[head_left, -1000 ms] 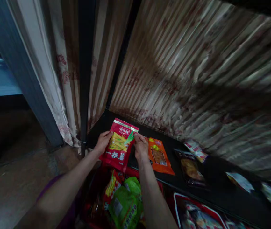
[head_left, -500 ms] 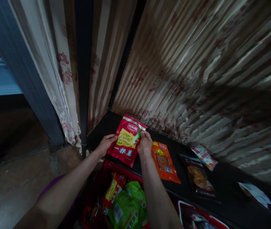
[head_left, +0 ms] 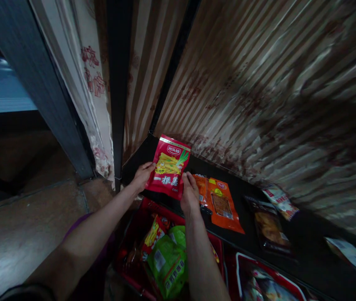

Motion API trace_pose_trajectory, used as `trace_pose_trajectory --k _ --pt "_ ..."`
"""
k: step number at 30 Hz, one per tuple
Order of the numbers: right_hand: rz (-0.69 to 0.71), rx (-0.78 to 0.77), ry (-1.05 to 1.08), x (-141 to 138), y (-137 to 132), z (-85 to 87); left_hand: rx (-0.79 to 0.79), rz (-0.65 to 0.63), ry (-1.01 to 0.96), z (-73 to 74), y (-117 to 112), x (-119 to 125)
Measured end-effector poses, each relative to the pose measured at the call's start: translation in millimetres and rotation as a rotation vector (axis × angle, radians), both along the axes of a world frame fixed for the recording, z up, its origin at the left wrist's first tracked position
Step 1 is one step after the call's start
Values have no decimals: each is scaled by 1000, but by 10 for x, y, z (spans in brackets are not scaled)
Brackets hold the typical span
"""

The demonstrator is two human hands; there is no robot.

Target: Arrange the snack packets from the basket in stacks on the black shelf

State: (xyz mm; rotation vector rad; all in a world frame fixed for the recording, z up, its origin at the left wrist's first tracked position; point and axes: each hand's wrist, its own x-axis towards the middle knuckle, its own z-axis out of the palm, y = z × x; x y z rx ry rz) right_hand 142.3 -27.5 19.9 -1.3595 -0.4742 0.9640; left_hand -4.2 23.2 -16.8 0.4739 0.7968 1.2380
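Observation:
A red snack bag (head_left: 169, 167) with yellow sticks pictured on its front is held between my two hands over the left end of a black shelf (head_left: 142, 149). My left hand (head_left: 144, 175) pinches its left edge. At the lower right edge, my right hand (head_left: 190, 190) grips it with the thumb on the front. Just right of that hand lies an orange snack bag (head_left: 225, 205), with a smaller orange packet (head_left: 201, 189) beside it, partly hidden by the hand. Below my forearms stands a red basket (head_left: 162, 205) holding green bags (head_left: 168, 261) and a red-yellow packet (head_left: 153, 236).
Farther right on the shelf lie a dark brown bag (head_left: 268, 225), a white-red packet (head_left: 280, 201) and a pale packet (head_left: 349, 253). A second red-rimmed basket (head_left: 239, 271) stands in front. A crinkled curtain (head_left: 243, 104) hangs behind, and a dark post (head_left: 119, 92) rises at left.
The red bag, still in both hands, has tilted more upright and sits slightly higher in view. The smaller orange packet now shows beside my right hand. The view has shifted a little.

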Motion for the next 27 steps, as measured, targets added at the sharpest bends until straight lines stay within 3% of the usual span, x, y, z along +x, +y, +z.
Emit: trace_pose_trajectory --k 6,17,23,25,27 --pt "163 -19 132 -229 -474 -158 -34 26 27 69 -32 -22" --pt "12 64 267 -237 -551 -211 -68 -42 -20 69 -105 -63" --pt "-50 117 115 -225 -504 -197 74 1 194 160 -182 -140" --pt "-81 144 -26 -223 -486 -167 193 15 198 214 -228 -166" --pt "-70 175 -276 -238 -493 -127 301 -66 130 283 -294 -183"
